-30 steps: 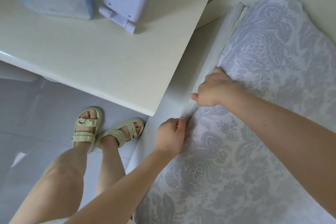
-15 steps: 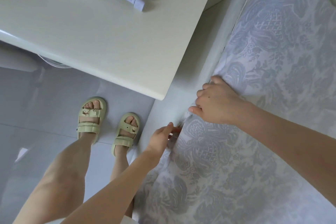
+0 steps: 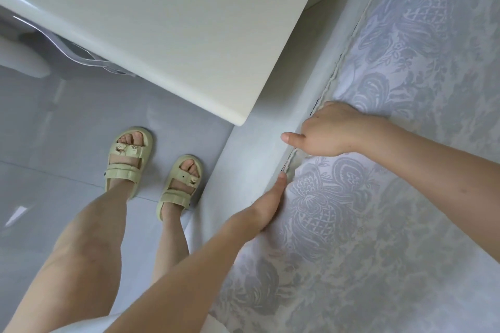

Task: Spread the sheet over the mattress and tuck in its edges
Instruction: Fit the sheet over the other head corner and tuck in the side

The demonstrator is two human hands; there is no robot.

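The pale lilac sheet with a woven floral damask pattern (image 3: 392, 211) is lying spread across the mattress, its long edge running along the seam where the mattress meets the smooth grey-white bed frame (image 3: 259, 159). The left hand's fingers (image 3: 278, 184) are held straight and pressed together, sliding blade-like into that seam on top of the cloth. The right hand (image 3: 332, 130) is resting on the sheet just beyond, its fingers curled under and out of sight, so I cannot tell whether they are pinching cloth; only the thumb is sticking out towards the frame. Between the two hands a short stretch of pale edge is still showing untucked. To do this well, the flat hand should probably be pushing the cloth deep and straight down while the other is holding it taut, working along bit by bit. The cream rectangular table (image 3: 162, 35) is overhanging close by, leaving little elbow room.
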